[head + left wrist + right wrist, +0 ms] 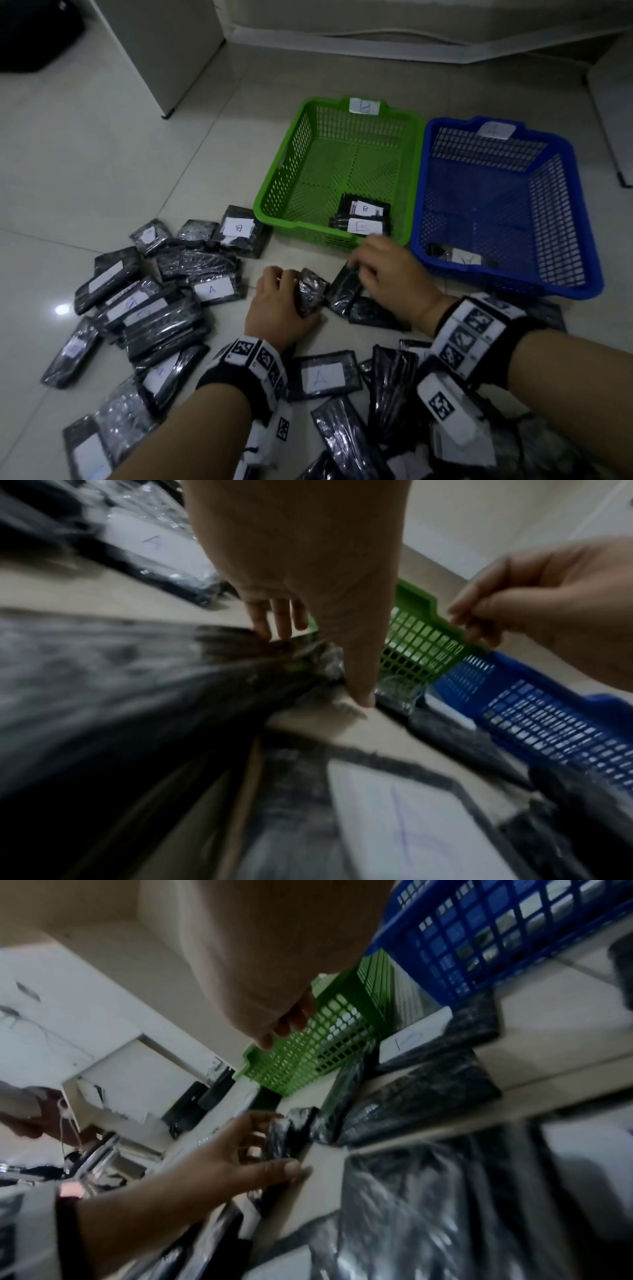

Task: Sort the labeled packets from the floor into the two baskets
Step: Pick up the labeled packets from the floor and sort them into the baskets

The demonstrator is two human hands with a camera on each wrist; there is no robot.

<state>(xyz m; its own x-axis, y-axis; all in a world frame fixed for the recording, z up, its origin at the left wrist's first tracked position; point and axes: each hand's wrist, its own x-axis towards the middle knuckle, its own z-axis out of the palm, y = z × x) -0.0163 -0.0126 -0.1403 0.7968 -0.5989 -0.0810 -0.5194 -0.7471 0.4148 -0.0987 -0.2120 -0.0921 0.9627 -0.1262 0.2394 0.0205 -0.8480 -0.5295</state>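
L hand (pixel 281 305): my fingers curl round a dark packet (pixel 310 294), label side hidden, low over the floor (pixel 85 164).
R hand (pixel 387 270): fingers pinch top edge of 2nd packet (pixel 344 291), tilted up off the floor, just in front of the baskets. No label showing on it either.
Risk 1: neither label faces me, so I could drop one in the wrong basket. Need to flip & read 1st.
Risk 2: film looks slick & crinkly; an edge pinch w/ R hand prob. slips if I swing fast.
Risk 3: both hands close together, packets nearly touching; could knock each other, or my wrist could drag the pile under it.
Risk 4: baskets sit side by side, rims touching; a sloppy toss near the shared wall may land on the wrong side.
Baskets: 2. Green basket (pixel 284 171) tagged B, blue basket (pixel 582 219) tag prob. A, too blurred to be sure.
In green: 2 packets, both marked B (pixel 364 226).
In blue: 1 packet (pixel 462 258), mark looks like A.
In hands: 2.
On floor: approx 20+ left, piled & overlapping, can't count exactly. Readable: a few A, 1 B packet (pixel 238 229) by the green wall.
Progress: early, 3 sorted.
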